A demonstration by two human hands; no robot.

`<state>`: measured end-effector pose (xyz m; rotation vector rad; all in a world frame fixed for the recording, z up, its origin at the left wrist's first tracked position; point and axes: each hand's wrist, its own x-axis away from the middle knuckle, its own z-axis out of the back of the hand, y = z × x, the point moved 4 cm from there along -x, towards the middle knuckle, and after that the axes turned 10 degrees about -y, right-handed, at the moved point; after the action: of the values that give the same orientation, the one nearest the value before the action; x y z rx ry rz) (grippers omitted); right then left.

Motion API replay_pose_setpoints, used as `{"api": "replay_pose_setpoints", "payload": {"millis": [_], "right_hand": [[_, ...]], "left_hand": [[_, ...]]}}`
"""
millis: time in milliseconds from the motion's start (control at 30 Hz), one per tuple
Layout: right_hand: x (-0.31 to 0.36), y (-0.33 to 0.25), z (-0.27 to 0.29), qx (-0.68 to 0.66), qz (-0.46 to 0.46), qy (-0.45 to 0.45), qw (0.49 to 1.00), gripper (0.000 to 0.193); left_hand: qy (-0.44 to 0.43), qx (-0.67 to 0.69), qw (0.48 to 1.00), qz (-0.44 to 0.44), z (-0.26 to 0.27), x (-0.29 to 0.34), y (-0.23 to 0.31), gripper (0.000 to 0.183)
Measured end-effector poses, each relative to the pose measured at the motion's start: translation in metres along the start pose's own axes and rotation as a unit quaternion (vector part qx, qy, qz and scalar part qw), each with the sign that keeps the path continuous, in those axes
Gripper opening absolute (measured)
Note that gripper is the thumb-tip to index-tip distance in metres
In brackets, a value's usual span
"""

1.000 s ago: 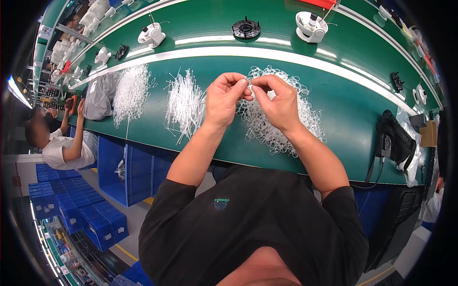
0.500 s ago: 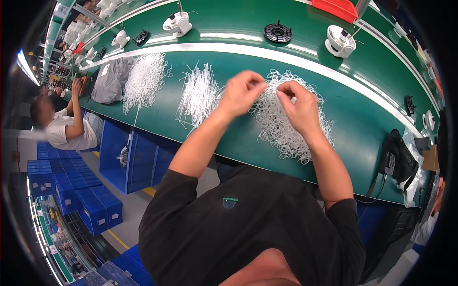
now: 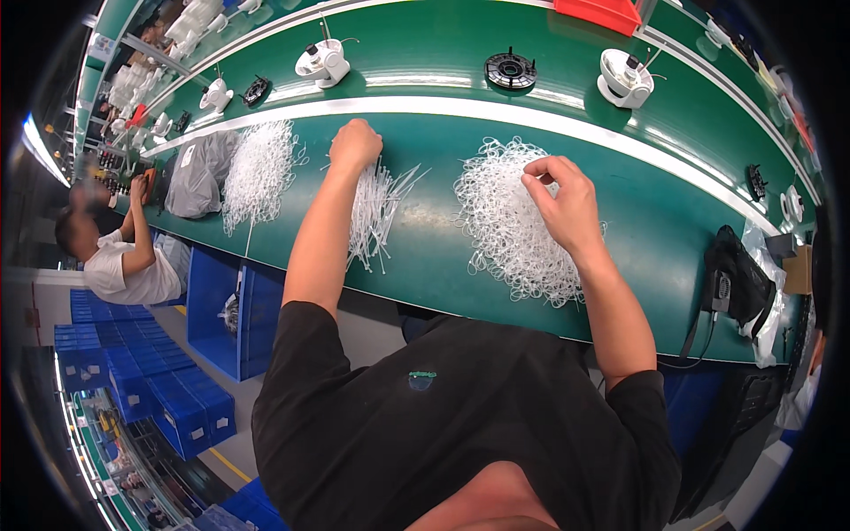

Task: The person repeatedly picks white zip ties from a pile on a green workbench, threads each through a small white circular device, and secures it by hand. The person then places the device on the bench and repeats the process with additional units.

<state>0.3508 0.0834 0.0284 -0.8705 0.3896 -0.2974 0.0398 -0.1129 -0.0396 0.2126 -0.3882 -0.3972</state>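
Observation:
My left hand (image 3: 357, 144) is at the far end of a pile of straight white cable ties (image 3: 376, 217). Its fingers curl down and their tips are hidden, so what they hold does not show. Over a heap of white cable ties closed into loops (image 3: 509, 221) hovers my right hand (image 3: 567, 199). There the thumb and index finger come together in a pinch; anything between them is too small to make out. Another heap of white looped ties (image 3: 261, 173) lies farther left on the green table (image 3: 425, 265).
Beyond a white rail, a green conveyor carries white fan-like bases (image 3: 627, 80) and a round black part (image 3: 511, 71). A red tray (image 3: 602, 11) stands far back. A grey bag (image 3: 199, 177) lies left, a black bag (image 3: 739, 283) right. A person (image 3: 133, 252) sits at the left.
My hands were close together over the looped heap. The left hand has moved left to the straight ties, while the right stays over the loops. The view has shifted slightly.

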Motion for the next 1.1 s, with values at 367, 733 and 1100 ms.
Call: {"api": "replay_pose_setpoints", "payload": {"millis": [367, 733, 1100], "right_hand": [[-0.001, -0.004, 0.0, -0.006, 0.02, -0.009, 1.0, 0.01], [0.007, -0.007, 0.003, 0.007, 0.033, -0.012, 0.999, 0.009], [0.012, -0.011, 0.009, 0.002, 0.039, -0.02, 0.999, 0.01]], "left_hand": [[0.021, 0.016, 0.999, -0.02, 0.003, 0.009, -0.003, 0.024], [0.007, 0.002, 0.999, -0.04, -0.002, 0.01, 0.0, 0.021], [0.067, 0.085, 0.983, -0.149, 0.003, 0.011, -0.001, 0.023]]}}
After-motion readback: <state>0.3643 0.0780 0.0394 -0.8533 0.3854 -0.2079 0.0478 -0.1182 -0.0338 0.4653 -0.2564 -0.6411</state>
